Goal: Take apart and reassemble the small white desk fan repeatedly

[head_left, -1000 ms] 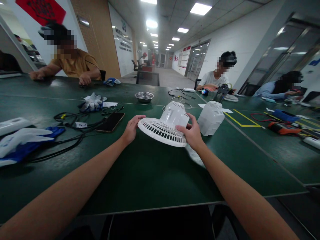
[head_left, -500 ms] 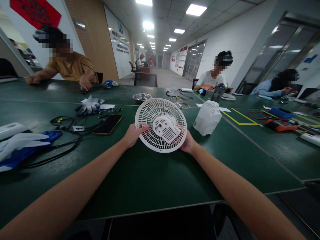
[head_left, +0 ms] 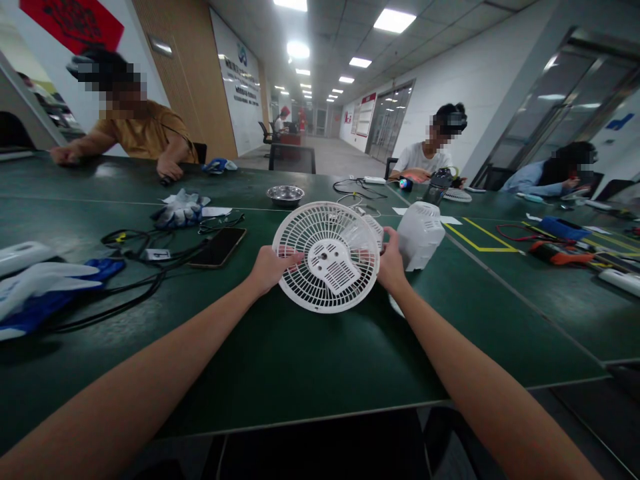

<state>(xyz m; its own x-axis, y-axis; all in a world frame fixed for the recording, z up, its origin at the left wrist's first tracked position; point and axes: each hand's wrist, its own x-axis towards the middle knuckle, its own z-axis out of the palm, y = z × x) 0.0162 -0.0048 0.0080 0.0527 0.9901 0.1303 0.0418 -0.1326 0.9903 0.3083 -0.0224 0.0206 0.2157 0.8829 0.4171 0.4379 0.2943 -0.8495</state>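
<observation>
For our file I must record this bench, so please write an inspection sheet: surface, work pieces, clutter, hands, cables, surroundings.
Surface: dark green tabletop, yellow line markings at right.
Work pieces: white fan grille, held tilted; white plastic housing to its right.
Clutter: smartphone, work gloves, metal bowl.
Hands: left hand grips the grille's left rim; right hand holds its right side, fingers partly hidden.
Cables: black cables near the smartphone.
Surroundings: person in mustard shirt, person in white shirt, person in light blue, all across the tabletop.

White, round and slatted, the fan grille (head_left: 326, 261) hangs tilted between both hands (head_left: 267, 270) above the desk (head_left: 295, 367), vented hub (head_left: 339, 272) facing the camera!
</observation>
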